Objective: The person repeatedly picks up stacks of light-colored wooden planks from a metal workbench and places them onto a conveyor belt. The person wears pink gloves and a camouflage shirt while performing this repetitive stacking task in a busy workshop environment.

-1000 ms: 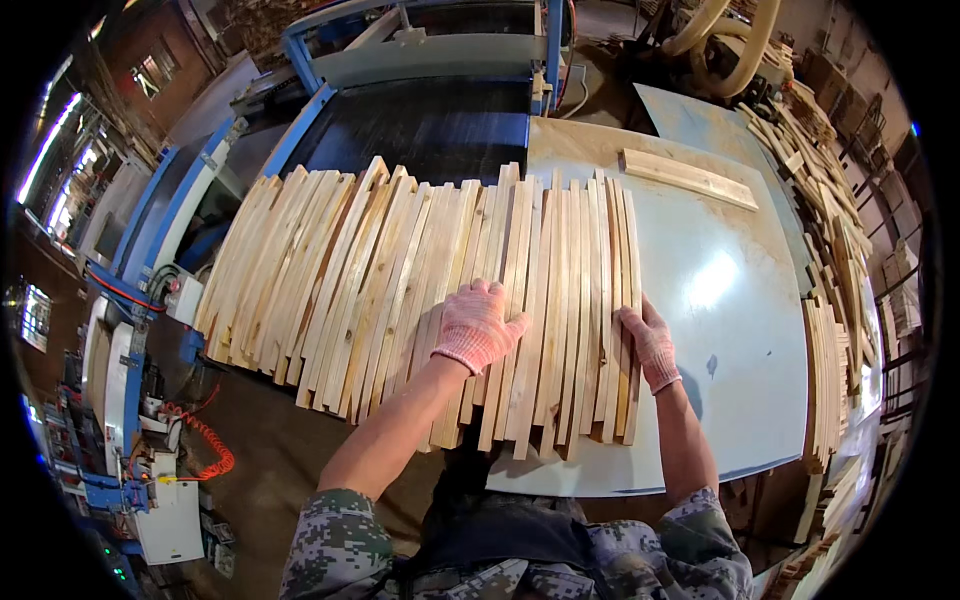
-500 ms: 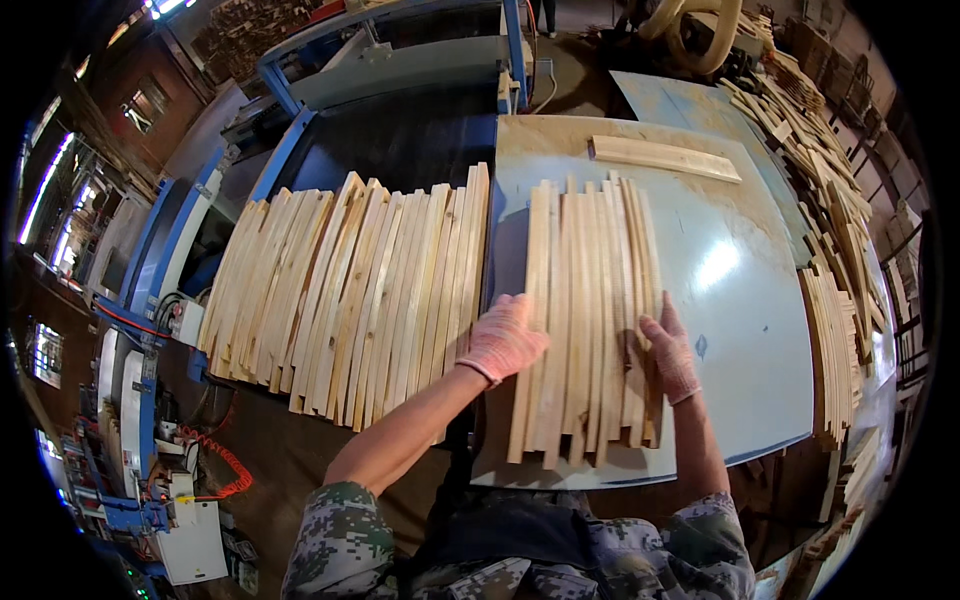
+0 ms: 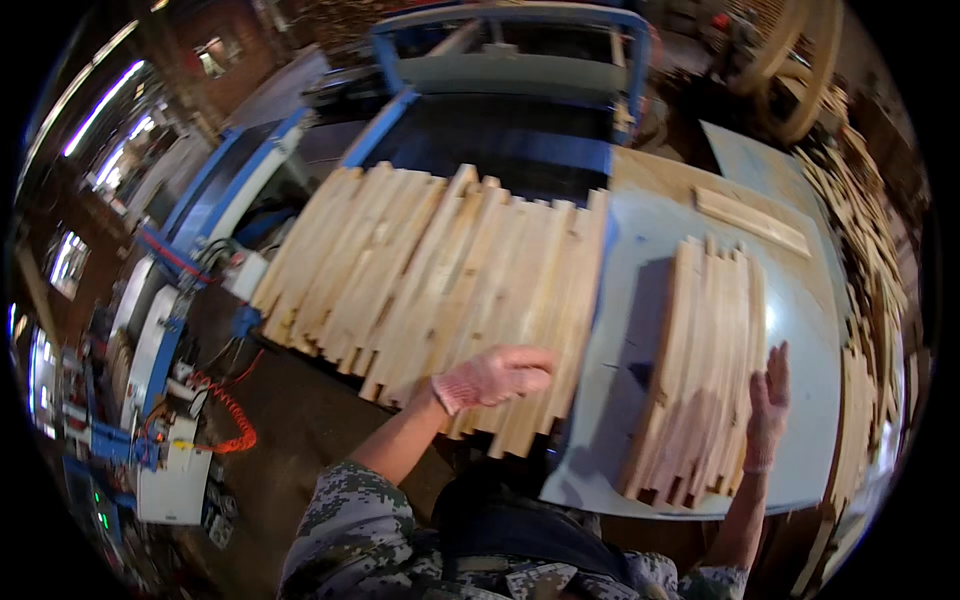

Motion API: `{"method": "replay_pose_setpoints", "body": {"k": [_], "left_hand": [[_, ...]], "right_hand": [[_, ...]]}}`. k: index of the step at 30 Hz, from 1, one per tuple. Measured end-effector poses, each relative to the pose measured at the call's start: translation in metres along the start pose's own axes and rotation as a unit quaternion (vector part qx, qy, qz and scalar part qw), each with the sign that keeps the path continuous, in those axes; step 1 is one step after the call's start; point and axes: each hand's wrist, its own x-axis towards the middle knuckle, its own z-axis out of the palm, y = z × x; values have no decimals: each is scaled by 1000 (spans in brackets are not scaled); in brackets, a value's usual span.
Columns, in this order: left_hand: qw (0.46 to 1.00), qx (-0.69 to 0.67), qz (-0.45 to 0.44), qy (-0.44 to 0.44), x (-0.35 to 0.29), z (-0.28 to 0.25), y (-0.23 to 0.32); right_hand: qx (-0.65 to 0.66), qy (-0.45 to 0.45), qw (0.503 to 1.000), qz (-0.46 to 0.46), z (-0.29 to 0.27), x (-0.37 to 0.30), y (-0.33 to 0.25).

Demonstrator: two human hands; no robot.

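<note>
Over the near part of a wide row of wooden strips (image 3: 400, 270) hovers my left hand (image 3: 495, 378), in a pinkish knit glove. Its fingers are loosely bent and slightly blurred, with nothing seen in them; whether it touches the strips I cannot tell. A narrower bundle of wooden strips (image 3: 705, 370) lies side by side on a pale board (image 3: 625, 350) to the right. My right hand (image 3: 768, 405), gloved too, is held flat and upright along the right side of this bundle, fingers stretched out. The near ends of both groups are uneven.
The wide row lies before a dark machine bed (image 3: 490, 135) with a blue frame (image 3: 385, 60). A single wooden piece (image 3: 750, 220) lies at the board's far side. Piled wood (image 3: 865, 240) lines the right. At left are machinery and a coiled orange hose (image 3: 235, 420).
My left hand has left the bundle's left side and moved over the wide row. My right hand stays by the bundle's right side, fingers straighter. The view has swung left.
</note>
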Motion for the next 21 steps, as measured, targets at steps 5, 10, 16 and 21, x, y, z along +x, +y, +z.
{"method": "replay_pose_setpoints", "body": {"k": [5, 10, 16, 21], "left_hand": [[907, 70, 54, 413, -142, -179, -45], [641, 447, -106, 615, -245, -387, -94], [562, 486, -305, 596, -319, -490, -82], [568, 543, -267, 557, -328, -502, -95]], "right_hand": [[45, -93, 993, 48, 102, -40, -56], [74, -177, 968, 159, 210, -58, -7], [22, -173, 965, 194, 290, -98, 0], [16, -167, 976, 141, 290, -106, 3]]}}
